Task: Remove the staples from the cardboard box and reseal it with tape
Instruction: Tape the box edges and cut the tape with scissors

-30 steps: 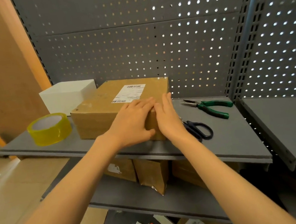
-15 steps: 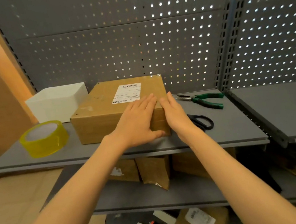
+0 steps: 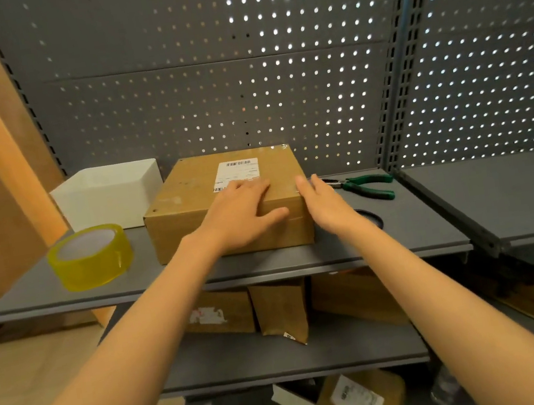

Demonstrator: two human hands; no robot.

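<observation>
Cardboard box [image 3: 211, 210]: flat on shelf [image 3: 418, 224], long axis toward 12 o'clock, label on top. Left hand [image 3: 244, 219]: resting on near right corner, fingers straight, gripping nothing. Right hand [image 3: 325, 207]: at 3 o'clock of box, flat against side, fingers straight. Pliers [image 3: 367, 185]: 3 o'clock, nearer right hand. Tape roll [image 3: 90, 256]: 9 o'clock. Scissors [image 3: 373, 219]: mostly hidden behind right wrist. Staples: not discernible.

- I see a white bin [image 3: 108, 196] at the back left of the shelf [image 3: 419, 231].
- Parcels [image 3: 280, 311] stand below; another parcel [image 3: 357, 400] lower still.
- Pegboard [image 3: 207, 90] behind.
</observation>
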